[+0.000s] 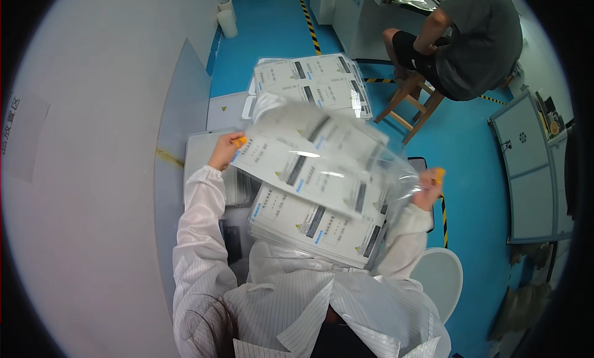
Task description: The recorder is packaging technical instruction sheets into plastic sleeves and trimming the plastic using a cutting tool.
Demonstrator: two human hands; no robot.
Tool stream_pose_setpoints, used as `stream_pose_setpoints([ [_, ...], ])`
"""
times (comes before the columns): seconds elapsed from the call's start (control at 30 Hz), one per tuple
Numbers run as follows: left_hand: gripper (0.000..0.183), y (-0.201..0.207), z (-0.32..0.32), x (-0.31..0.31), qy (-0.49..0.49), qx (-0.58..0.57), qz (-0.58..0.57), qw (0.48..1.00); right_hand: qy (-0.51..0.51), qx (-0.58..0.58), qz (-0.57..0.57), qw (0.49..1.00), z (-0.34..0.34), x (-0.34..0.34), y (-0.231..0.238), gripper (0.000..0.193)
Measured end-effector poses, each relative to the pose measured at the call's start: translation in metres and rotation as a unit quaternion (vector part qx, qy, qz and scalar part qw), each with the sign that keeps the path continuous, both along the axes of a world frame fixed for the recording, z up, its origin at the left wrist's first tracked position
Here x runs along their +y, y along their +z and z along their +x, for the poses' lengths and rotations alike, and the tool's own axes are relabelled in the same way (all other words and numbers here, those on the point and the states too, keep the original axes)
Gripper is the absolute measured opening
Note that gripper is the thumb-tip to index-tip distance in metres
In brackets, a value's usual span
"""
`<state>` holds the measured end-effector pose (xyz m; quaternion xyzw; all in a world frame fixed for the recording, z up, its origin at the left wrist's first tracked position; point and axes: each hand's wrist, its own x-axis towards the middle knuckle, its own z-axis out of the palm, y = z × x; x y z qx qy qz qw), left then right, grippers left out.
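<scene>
A white printed sheet (pixel 281 166) with grey blocks and small yellow triangles hangs tilted in front of me, blurred in its far part. My left hand (pixel 226 151) pinches its left corner, a yellow cover on a fingertip. Clear plastic film (pixel 396 170) stretches from the sheet's right side to my right hand (pixel 427 191), whose closed fingers grip it; a yellow cover shows there too. Whether the film is stuck to the sheet I cannot tell. Directly beneath lies a stack of similar printed sheets (pixel 291 217), close to my body.
Another stack of printed sheets (pixel 278 73) lies farther off. A dark phone-like object (pixel 232 241) is left of my lap. A grey panel (pixel 185 104) and wall stand at left. Ahead right, a person (pixel 479 42) sits on a wooden stool (pixel 411 104). A round pale stool seat (pixel 440 277) is at right.
</scene>
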<state>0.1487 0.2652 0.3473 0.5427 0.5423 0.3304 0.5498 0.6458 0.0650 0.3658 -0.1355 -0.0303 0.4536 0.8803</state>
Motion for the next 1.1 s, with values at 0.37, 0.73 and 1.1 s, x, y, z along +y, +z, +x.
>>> stream_pose_setpoints([
  [0.37, 0.027, -0.047, 0.075, 0.129, 0.195, -0.084, 0.060, 0.975, -0.349, -0.184, -0.066, 0.916, 0.128, -0.255, -0.003, 0.023],
  [0.73, 0.022, -0.068, 0.104, 0.134, 0.252, 0.350, 0.158, 0.888, -0.301, -0.289, -0.037, 0.908, 0.077, -0.250, 0.053, 0.025],
  [1.1, 0.023, -0.035, 0.054, 0.045, -0.005, 0.096, 0.086, 0.992, 0.226, -0.372, -0.102, 0.895, -0.165, -0.041, 0.065, 0.036],
])
